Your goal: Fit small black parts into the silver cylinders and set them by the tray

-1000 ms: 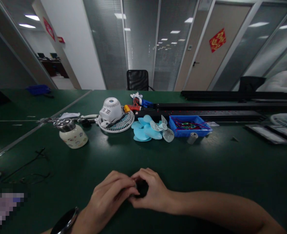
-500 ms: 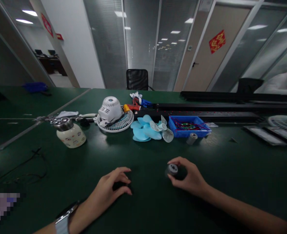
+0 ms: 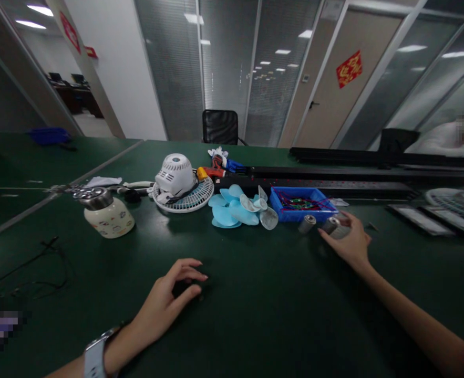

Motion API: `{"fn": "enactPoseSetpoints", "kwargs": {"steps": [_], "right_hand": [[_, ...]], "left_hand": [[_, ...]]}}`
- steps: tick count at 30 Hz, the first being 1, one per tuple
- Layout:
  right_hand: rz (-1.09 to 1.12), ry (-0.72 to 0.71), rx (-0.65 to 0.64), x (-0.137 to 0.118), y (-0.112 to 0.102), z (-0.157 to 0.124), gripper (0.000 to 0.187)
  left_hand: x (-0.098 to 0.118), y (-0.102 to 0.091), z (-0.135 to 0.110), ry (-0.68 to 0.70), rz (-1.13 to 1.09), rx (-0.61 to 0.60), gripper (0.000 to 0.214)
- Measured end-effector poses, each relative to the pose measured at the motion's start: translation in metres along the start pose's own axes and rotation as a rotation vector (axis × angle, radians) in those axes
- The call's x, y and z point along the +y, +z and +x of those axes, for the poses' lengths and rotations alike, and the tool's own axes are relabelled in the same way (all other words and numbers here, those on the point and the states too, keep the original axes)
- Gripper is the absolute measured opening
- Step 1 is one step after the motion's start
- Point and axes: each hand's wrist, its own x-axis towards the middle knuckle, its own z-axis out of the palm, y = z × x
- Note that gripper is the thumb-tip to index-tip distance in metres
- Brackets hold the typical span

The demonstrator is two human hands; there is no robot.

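My right hand (image 3: pixel 352 242) has its thumb and fingers around a small cylindrical motor (image 3: pixel 331 226), grey metal and upright, near the front right of the blue bin. A similar small motor (image 3: pixel 307 224) stands just to its left, a narrow gap apart. The lower part of the held motor is blurred, so I cannot tell whether it touches the table. My left hand (image 3: pixel 176 291) rests low over the green table (image 3: pixel 247 315), fingers curved and apart, holding nothing. A watch with a light strap (image 3: pixel 95 357) is on the left wrist.
A blue bin (image 3: pixel 305 214) holds tangled wires. Light blue fan blades (image 3: pixel 235 210) lie to its left, then a white fan housing (image 3: pixel 176 176) on its grille and a cream steel-lidded bottle (image 3: pixel 111 218). Long black rails (image 3: pixel 334 176) lie behind. A person (image 3: pixel 440 139) sits far right.
My right hand has carried the motor away and to the right, from the table's middle to beside the other motor. My left hand has shifted slightly left, still open.
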Motion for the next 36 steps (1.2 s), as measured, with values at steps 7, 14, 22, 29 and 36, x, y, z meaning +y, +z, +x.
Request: {"fn": "enactPoseSetpoints", "kwargs": {"steps": [7,14,22,29,36], "right_hand": [[0.335,-0.642,-0.465,-0.129,-0.01,-0.09,0.031],[0.507,-0.833,-0.967,-0.223,0.053,-0.142,0.037],[0.461,-0.591,-0.629,-0.149,0.004,-0.08,0.023],[0.051,-0.143,-0.004,-0.011,-0.046,0.017,0.035],[-0.015,-0.007,-0.199,0.013,-0.025,0.03,0.033]], "left_hand": [[0.0,-0.003,0.008,-0.115,-0.06,0.183,0.027],[0.001,-0.002,0.007,-0.093,-0.085,0.22,0.023],[0.001,-0.004,0.007,-0.109,-0.058,0.221,0.025],[0.001,-0.003,0.008,-0.114,-0.043,0.204,0.026],[0.004,-0.003,0.007,-0.125,-0.025,0.196,0.025]]}}
